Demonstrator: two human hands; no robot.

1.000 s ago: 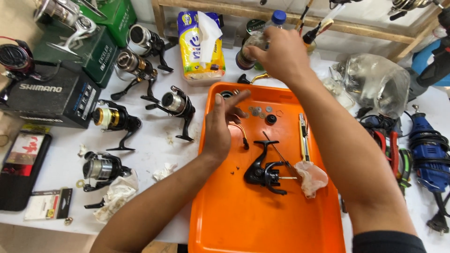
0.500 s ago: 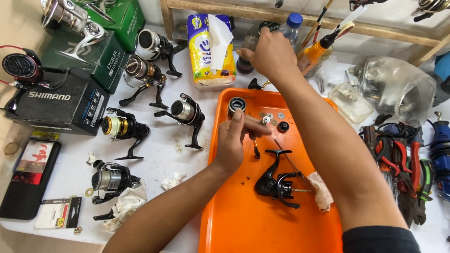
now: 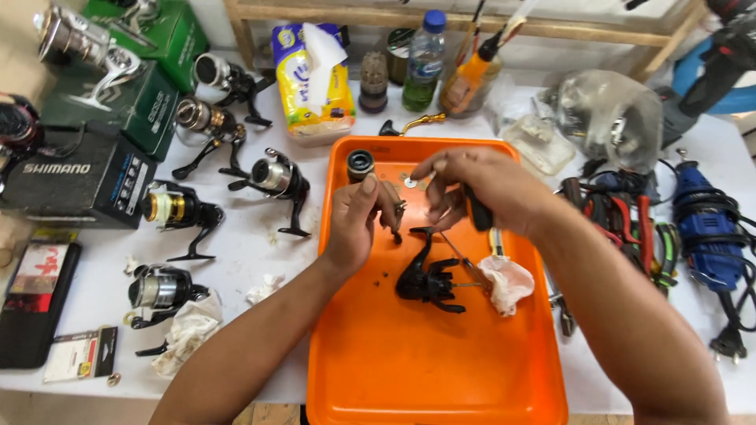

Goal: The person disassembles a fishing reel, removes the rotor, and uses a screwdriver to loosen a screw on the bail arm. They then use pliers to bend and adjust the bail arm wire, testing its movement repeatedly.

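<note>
L hand (image 3: 358,224): fingers pinched on small dark part (image 3: 398,214), over orange tray (image 3: 425,370). R hand (image 3: 480,189): closed round black tool handle (image 3: 477,212). Black reel body (image 3: 429,279) on tray, w/ crumpled tissue (image 3: 508,282) beside. Spool (image 3: 360,165) at tray's top-L corner. Assembled reels (image 3: 276,181) on desk (image 3: 244,252), L of tray.

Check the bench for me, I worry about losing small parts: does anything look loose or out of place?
Yes. Tiny dark screws lie loose on the orange tray, beside the stripped black reel body. Crumpled tissues lie scattered among the reels.
</note>
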